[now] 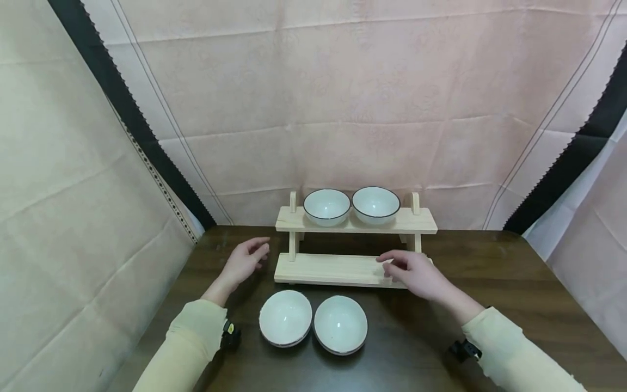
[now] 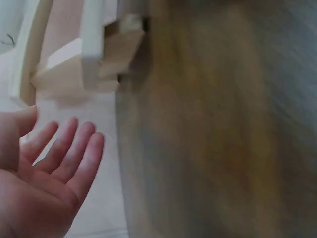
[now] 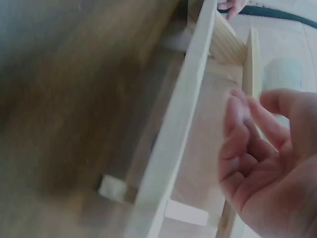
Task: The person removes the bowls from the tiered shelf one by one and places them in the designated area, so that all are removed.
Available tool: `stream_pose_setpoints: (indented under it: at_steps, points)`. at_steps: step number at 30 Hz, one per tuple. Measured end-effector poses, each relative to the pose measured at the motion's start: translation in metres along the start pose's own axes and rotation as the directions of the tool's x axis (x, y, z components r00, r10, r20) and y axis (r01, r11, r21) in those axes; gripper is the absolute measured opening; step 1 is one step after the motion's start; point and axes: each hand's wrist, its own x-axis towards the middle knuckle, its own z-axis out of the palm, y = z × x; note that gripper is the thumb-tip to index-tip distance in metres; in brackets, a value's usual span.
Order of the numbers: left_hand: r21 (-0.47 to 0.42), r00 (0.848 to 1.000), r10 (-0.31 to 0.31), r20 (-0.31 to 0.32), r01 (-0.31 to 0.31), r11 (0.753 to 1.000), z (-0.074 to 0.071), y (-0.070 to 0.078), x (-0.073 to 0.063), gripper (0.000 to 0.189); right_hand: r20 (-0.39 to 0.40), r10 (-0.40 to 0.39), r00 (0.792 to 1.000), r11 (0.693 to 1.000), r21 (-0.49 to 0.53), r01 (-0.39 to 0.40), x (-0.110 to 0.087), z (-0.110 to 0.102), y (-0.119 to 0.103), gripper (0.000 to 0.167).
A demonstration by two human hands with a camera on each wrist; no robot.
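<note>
My left hand [image 1: 246, 260] hovers beside the left end of a pale wooden two-tier rack [image 1: 338, 270]. Its fingers are spread loosely and hold nothing, as the left wrist view also shows of this hand [image 2: 54, 183]. Over the right part of the lower shelf is my right hand [image 1: 413, 274], fingers loosely bent and nothing between them. In the right wrist view this hand [image 3: 267, 168] is beside the rack's boards [image 3: 181, 119]. Two white bowls with dark rims, a left one [image 1: 326, 204] and a right one [image 1: 376, 202], sit side by side on the upper shelf.
In front of the rack, a left bowl stack [image 1: 286, 317] and a right bowl stack [image 1: 340, 324] stand close together on the dark wooden table [image 1: 392, 348]. Pale cloth [image 1: 362, 109] hangs behind and on both sides. Each wrist wears a small black camera.
</note>
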Motion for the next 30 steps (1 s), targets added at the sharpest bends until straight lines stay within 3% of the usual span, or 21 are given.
stream_pose_setpoints:
  at_steps: [5, 9, 14, 18, 30]
  points:
    - [-0.111, 0.997, 0.033, -0.066, -0.04, 0.993, 0.005, 0.022, 0.005, 0.049, -0.134, 0.037, 0.99, 0.999, -0.005, -0.038, 0.003, -0.024, -0.002, 0.02]
    - [-0.155, 0.996, 0.031, -0.078, -0.043, 0.987, 0.01, 0.032, 0.008, 0.051, -0.194, 0.09, 0.977, 0.996, 0.039, -0.084, 0.005, -0.039, -0.006, 0.025]
    - [-0.156, 0.996, 0.025, -0.081, -0.038, 0.987, 0.013, 0.041, 0.014, 0.053, -0.187, 0.171, 0.967, 0.98, 0.135, -0.147, 0.009, -0.055, -0.012, 0.036]
    - [-0.127, 0.996, 0.039, -0.08, -0.049, 0.991, 0.012, 0.047, 0.021, 0.053, -0.166, 0.218, 0.962, 0.971, 0.14, -0.196, 0.012, -0.067, -0.018, 0.045]
    - [-0.031, 0.999, 0.028, -0.046, -0.029, 0.999, 0.013, 0.067, 0.035, 0.053, -0.172, 0.212, 0.962, 0.975, 0.111, -0.194, 0.031, -0.079, -0.036, 0.064]
